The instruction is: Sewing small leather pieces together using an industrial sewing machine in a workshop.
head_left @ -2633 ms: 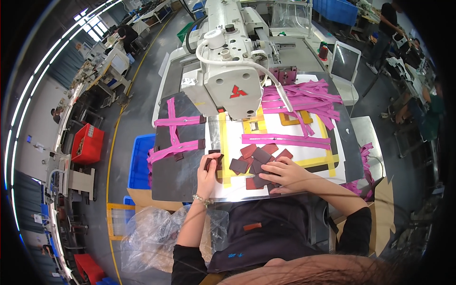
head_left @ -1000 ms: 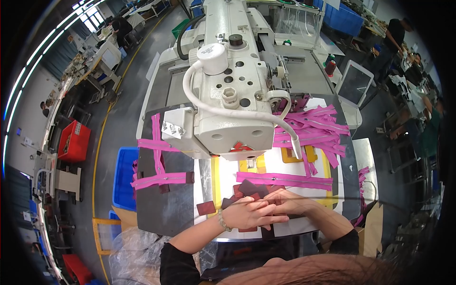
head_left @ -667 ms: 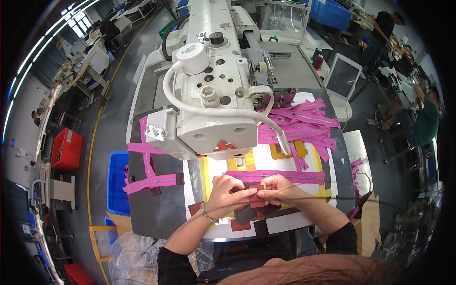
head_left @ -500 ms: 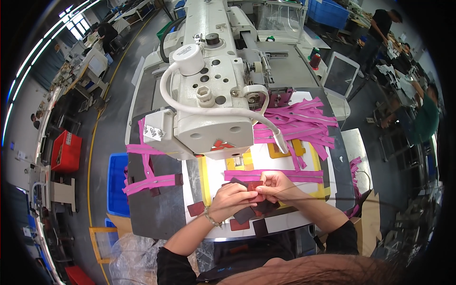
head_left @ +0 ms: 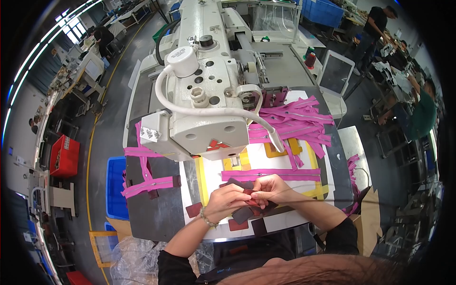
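Observation:
My left hand (head_left: 229, 198) and my right hand (head_left: 271, 190) meet over the front of the sewing machine's bed, both pinching a small dark red patch (head_left: 251, 194) between the fingertips. Under and around the hands lie several loose patches, among them a dark grey one (head_left: 242, 215), a red one (head_left: 238, 224) and a dark one (head_left: 259, 227). Just beyond my fingers, a pink zipper (head_left: 270, 175) is laid out straight across the white sheet. Fingers partly cover the held patch.
The white sewing machine head (head_left: 209, 128) overhangs the work area. Behind it on the right is a heap of pink zippers (head_left: 297, 118); more zippers (head_left: 152, 184) lie at left, one with a dark patch at its end. A blue bin (head_left: 116, 190) stands left of the table.
My fingers have shifted on the red patch, which now shows less and looks tilted or bent. The whole view has moved slightly; the laid-out zipper stays in place.

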{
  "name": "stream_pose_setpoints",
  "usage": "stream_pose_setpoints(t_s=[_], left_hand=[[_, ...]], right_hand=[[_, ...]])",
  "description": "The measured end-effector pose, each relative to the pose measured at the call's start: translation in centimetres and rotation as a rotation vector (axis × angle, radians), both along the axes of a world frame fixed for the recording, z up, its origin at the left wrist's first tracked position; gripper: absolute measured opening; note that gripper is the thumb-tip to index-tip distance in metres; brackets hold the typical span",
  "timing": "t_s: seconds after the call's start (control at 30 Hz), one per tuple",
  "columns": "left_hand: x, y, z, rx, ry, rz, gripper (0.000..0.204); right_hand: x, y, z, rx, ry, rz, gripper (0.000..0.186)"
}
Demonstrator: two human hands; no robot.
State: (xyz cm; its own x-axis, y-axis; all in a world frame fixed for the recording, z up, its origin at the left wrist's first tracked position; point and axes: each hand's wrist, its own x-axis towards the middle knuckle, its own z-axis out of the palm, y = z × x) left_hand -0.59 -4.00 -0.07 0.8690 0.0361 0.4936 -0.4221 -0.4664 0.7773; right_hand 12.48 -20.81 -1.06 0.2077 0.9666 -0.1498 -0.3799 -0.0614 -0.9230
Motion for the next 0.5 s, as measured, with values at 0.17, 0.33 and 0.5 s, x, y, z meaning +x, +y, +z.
stream_pose_setpoints(t_s=[0.17, 0.33, 0.5], left_hand=[[-0.22, -1.05, -0.64, -0.316, 0.196, 0.13, 0.018], [-0.12, -1.06, -0.33, -0.633, 0.256, 0.179, 0.009], [0.08, -0.83, -0.51, -0.568, 0.249, 0.214, 0.011]], right_hand=[[-0.85, -0.02, 0.02, -0.063, -0.195, -0.142, 0.01], [-0.79, 0.71, -0.04, 0.027, 0.031, -0.181, 0.012], [-0.82, 0.75, -0.19, 0.047, -0.086, -0.169, 0.013]])
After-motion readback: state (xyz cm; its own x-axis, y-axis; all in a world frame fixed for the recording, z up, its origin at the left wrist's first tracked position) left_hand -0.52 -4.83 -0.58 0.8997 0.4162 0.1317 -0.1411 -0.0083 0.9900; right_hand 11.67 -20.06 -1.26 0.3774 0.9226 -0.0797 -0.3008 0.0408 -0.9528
